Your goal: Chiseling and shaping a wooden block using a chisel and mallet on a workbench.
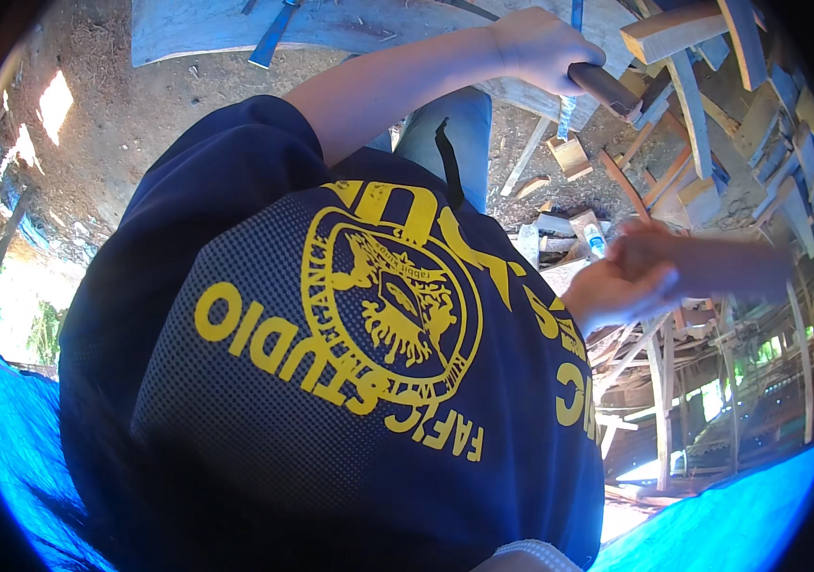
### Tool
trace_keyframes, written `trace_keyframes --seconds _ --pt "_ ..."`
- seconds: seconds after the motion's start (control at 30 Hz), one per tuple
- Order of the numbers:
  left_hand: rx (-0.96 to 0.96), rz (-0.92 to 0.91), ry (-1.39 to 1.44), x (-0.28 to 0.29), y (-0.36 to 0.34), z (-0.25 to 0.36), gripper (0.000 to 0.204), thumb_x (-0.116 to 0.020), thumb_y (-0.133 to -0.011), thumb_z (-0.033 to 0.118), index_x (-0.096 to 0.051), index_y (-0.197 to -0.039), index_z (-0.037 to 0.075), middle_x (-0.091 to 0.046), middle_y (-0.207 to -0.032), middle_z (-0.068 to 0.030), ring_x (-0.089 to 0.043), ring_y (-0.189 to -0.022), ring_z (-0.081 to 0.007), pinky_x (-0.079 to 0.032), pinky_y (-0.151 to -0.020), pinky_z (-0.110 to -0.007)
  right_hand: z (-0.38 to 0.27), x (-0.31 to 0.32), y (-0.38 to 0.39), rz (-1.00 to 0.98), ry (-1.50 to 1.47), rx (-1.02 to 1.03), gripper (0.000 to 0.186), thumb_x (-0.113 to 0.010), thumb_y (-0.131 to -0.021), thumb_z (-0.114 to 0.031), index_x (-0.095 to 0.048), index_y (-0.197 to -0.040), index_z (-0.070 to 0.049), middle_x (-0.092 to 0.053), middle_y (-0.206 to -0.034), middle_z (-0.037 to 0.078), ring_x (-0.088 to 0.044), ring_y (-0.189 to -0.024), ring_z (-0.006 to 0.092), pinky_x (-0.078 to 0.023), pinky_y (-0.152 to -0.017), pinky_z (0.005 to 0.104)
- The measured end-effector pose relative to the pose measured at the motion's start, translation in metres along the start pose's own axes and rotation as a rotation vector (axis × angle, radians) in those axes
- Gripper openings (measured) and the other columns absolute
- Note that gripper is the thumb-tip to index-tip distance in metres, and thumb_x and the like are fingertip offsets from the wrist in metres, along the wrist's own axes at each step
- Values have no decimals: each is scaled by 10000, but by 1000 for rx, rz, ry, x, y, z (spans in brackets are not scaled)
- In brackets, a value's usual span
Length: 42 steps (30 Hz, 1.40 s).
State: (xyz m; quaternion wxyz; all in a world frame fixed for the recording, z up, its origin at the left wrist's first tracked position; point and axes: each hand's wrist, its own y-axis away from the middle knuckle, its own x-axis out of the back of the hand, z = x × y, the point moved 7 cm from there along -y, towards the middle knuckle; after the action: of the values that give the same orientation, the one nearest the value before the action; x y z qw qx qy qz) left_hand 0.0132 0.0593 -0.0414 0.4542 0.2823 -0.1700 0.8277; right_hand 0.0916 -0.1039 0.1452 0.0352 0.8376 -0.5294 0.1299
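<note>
My left hand (542, 50) is at the top, closed in a fist around a dark brown wooden handle (607, 91). The handle's end sticks out to the right of the fist; the rest of the tool is hidden. A narrow bluish strip (565, 114) shows just below this hand, and I cannot tell whether it belongs to that tool. At the right, my right hand (621, 286) is wrapped around a thick brownish wooden piece (731, 267), smeared by motion and pointing right. The two hands are well apart.
A wide pale plank (206, 33) lies along the top, with a blue metal tool (273, 36) on it. Wood offcuts (693, 114) are heaped at the upper right. A plastic bottle (595, 240) lies near my right hand. Blue sheeting (741, 524) spans the lower right.
</note>
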Motion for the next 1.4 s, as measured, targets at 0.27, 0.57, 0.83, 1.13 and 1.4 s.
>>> trace_keyframes --seconds 0.27,0.57,0.83,1.13,1.4 --pt "51 -76 -39 -14 -9 0 136 -624 -791 361 -642 -858 244 -659 -719 -16 -661 -668 -252 -524 -594 -389 63 -3 33 -259 342 -361 498 -591 -920 -343 -409 -1234 -3 -609 -980 166 -628 -806 194 -500 -675 282" --pt "96 -139 -66 -29 -11 -6 130 -614 -797 328 -648 -892 246 -665 -739 -17 -672 -691 -249 -528 -608 -398 100 27 14 -313 807 -193 484 -549 -955 -353 -408 -1265 -10 -609 -933 114 -570 -690 142 -474 -659 261" --pt "134 -211 -71 -56 -26 -16 173 -643 -769 287 -659 -909 187 -680 -776 -58 -683 -724 -269 -535 -639 -414 100 19 5 -238 220 -623 438 -551 -961 -211 -360 -1308 -24 -653 -937 193 -642 -631 187 -362 -403 194" --pt "173 -315 -79 -71 -34 -29 239 -684 -721 231 -674 -905 77 -700 -822 -135 -694 -761 -325 -543 -682 -439 114 11 34 -216 147 -721 383 -561 -950 -212 -401 -1233 -11 -655 -909 191 -648 -611 185 -371 -395 204" --pt "168 -410 -115 -65 -25 -22 315 -664 -761 247 -651 -1044 107 -696 -882 -115 -692 -824 -272 -542 -713 -414 80 -16 11 -274 388 -288 437 -616 -929 -241 -436 -1225 25 -653 -915 158 -664 -753 181 -470 -505 223"
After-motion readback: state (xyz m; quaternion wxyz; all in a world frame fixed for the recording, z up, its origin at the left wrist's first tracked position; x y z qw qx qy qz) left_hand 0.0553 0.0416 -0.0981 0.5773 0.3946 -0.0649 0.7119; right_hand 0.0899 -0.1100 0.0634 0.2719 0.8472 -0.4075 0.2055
